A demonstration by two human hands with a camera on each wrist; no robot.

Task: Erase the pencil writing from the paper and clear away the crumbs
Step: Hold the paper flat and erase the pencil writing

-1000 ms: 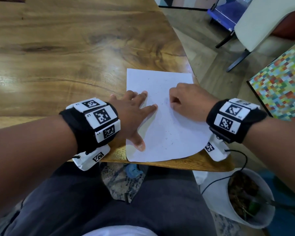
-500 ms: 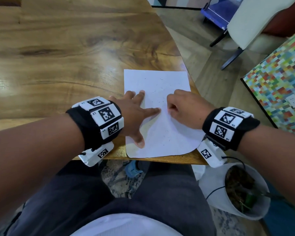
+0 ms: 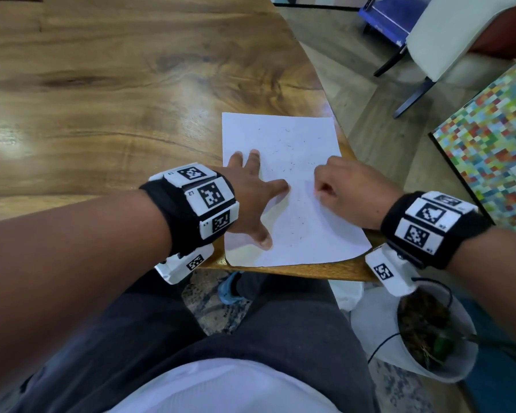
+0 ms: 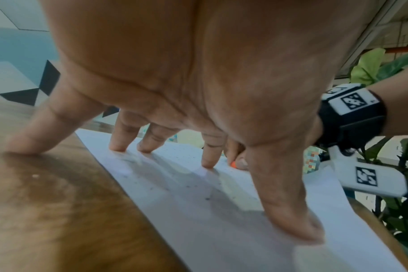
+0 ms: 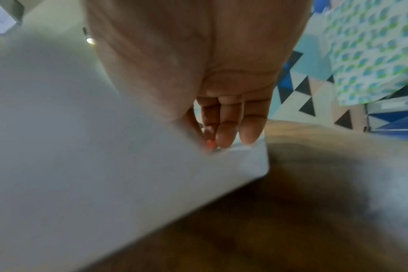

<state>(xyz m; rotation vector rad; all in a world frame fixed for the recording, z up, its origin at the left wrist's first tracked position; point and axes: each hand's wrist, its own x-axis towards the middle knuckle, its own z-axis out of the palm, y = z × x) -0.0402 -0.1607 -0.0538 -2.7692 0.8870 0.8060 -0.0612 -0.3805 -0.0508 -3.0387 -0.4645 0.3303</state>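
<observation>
A white paper (image 3: 292, 144) lies at the near right corner of the wooden table (image 3: 102, 84), speckled with dark eraser crumbs (image 3: 289, 168). My left hand (image 3: 251, 192) presses flat on the paper's left side with spread straight fingers (image 4: 207, 158). My right hand (image 3: 343, 186) is curled over the paper's right half and pinches a small orange eraser (image 4: 233, 164), whose tip touches the sheet in the right wrist view too, eraser (image 5: 210, 143). The head view hides the eraser under the fist. No pencil writing is legible.
The table's edge (image 3: 310, 271) runs just under the paper's near border. A white pot with a plant (image 3: 429, 332) stands on the floor at the lower right. A colourful checkered panel (image 3: 495, 138) and a chair leg (image 3: 411, 96) are to the right.
My right fist has shifted a little right on the paper, away from the left forefinger. The left hand stays pressed on the sheet. More crumbs show on the upper paper.
</observation>
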